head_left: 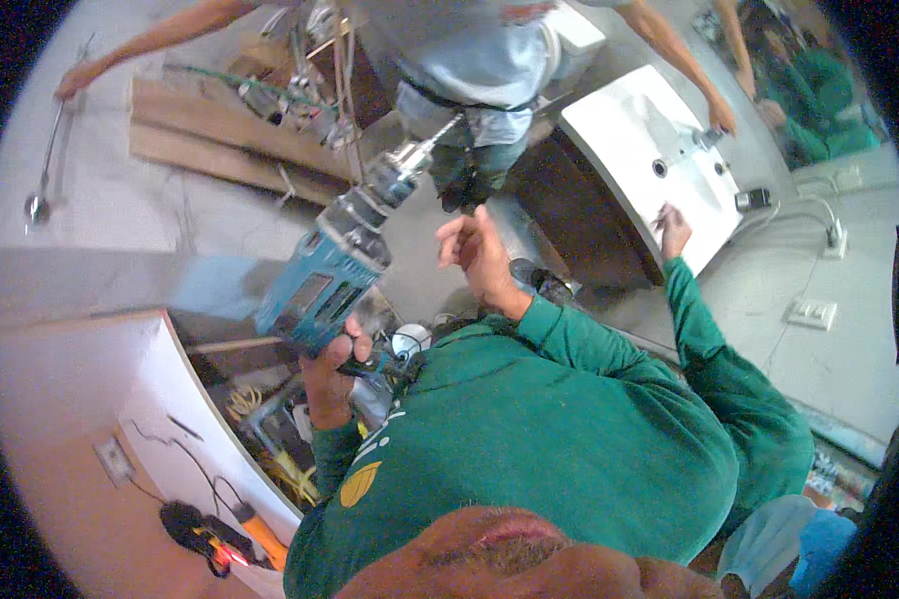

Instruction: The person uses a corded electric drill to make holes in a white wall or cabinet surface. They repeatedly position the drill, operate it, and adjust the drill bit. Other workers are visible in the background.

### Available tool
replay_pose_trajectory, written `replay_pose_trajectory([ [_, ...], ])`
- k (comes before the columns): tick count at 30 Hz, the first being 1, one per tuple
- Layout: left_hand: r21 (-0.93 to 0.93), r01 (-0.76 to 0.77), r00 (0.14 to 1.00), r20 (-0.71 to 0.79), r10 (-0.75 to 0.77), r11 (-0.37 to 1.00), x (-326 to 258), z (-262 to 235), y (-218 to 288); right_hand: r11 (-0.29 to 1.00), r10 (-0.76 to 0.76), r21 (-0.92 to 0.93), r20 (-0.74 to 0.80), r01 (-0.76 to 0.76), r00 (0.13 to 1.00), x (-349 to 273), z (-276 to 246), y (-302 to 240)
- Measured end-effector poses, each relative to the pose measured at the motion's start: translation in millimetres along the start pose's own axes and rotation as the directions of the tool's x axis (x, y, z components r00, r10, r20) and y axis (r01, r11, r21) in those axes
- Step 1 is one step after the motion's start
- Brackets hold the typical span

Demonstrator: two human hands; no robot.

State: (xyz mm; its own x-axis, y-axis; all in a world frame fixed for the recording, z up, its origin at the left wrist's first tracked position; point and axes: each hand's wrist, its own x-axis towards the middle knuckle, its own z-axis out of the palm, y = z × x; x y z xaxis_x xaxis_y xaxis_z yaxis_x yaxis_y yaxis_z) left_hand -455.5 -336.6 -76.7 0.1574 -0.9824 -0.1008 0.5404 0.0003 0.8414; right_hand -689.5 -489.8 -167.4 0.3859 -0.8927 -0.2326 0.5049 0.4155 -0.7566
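My left hand (332,367) is closed around the handle of a teal power drill (325,285), which tilts up and away to the right. Its long drill bit (444,132) points toward the co-worker opposite. To the right of the drill, my right hand (479,258) is raised with nothing visible in it. One finger stands up and the others are partly bent, spread apart. Another green-sleeved arm rests its hand (674,232) on the edge of the white basin (704,210); whose arm it is, I cannot tell for certain.
Facing me, a co-worker in a grey shirt (474,50) holds a thin metal rod (52,150) at left and touches the basin's tap (711,135). Brown boards (220,140) lie at far left. Lower left, an orange-and-black tool (260,539) lies near a white panel (215,419).
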Motion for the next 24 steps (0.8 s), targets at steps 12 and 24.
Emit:
replay_pose_trajectory([
  [12,0.176,0.444,0.856,0.207,-0.474,0.879,159,125,-74,0.975,-0.2,-0.049,-0.617,0.217,0.761,55,-237,-52],
  [24,0.055,0.822,0.5,0.408,-0.764,0.567,304,232,-219,0.521,-0.674,-0.767,-0.639,-0.374,0.37,2,-409,-154],
])
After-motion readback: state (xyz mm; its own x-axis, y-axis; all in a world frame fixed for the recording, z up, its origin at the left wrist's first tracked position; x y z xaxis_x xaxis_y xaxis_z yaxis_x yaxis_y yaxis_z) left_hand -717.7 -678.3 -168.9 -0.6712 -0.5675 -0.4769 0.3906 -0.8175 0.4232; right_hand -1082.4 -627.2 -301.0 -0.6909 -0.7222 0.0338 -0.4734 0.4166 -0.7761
